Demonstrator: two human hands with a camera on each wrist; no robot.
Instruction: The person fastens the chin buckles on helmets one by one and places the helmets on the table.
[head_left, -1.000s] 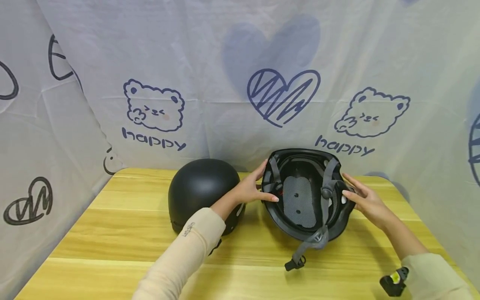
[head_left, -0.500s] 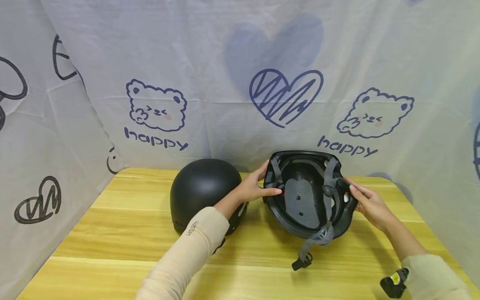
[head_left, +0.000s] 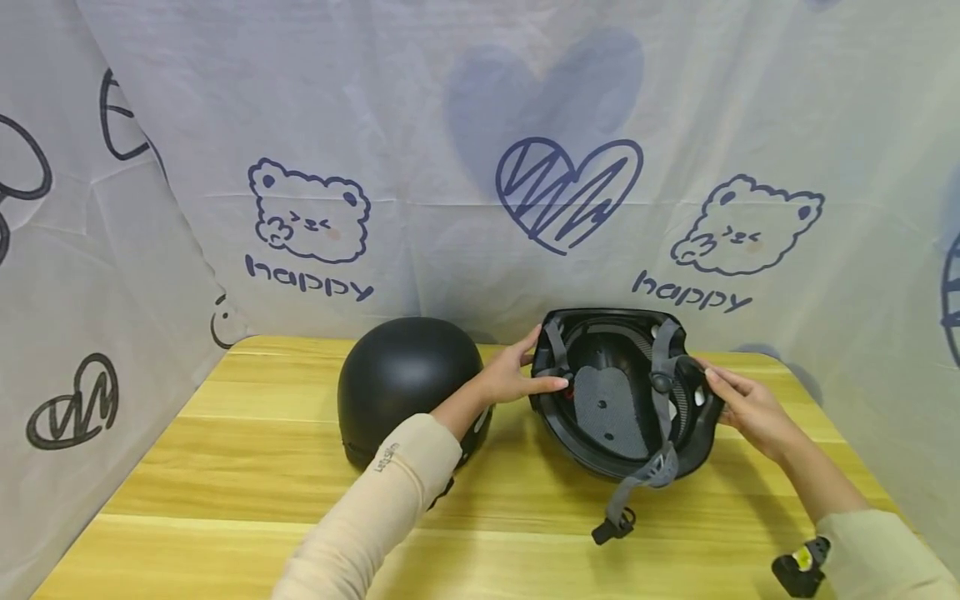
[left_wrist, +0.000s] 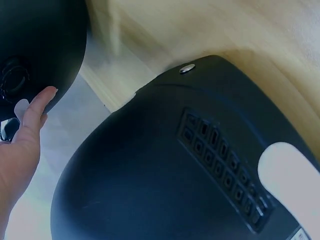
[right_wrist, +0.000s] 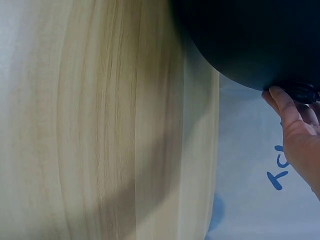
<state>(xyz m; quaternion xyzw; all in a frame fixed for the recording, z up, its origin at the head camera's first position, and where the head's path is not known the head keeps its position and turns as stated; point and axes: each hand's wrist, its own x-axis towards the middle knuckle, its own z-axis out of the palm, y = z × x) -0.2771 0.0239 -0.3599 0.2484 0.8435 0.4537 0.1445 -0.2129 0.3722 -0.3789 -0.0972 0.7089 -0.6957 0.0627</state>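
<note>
A black helmet (head_left: 630,358) is tipped so its hollow inside faces me, showing a grey pad (head_left: 596,404) and grey chin straps (head_left: 662,358). One strap end with a black buckle (head_left: 615,527) hangs down in front. My left hand (head_left: 513,375) grips the left rim, thumb over the edge. The right rim is held by my right hand (head_left: 753,412); in the right wrist view its fingers lie against the shell (right_wrist: 240,45). To the left, a second black helmet (head_left: 408,392) sits dome up, partly behind my left forearm. Its row of vents (left_wrist: 222,170) shows in the left wrist view.
Both helmets are over a light wooden table (head_left: 210,467). A pale cloth (head_left: 420,167) with bear and heart drawings hangs close behind the back edge and along the sides. A small black device (head_left: 798,571) sits at my right sleeve.
Both hands have shifted slightly to the right with the gripped helmet, whose top edge has come down a little. Its dangling buckle has swung right. The second helmet stays in place.
</note>
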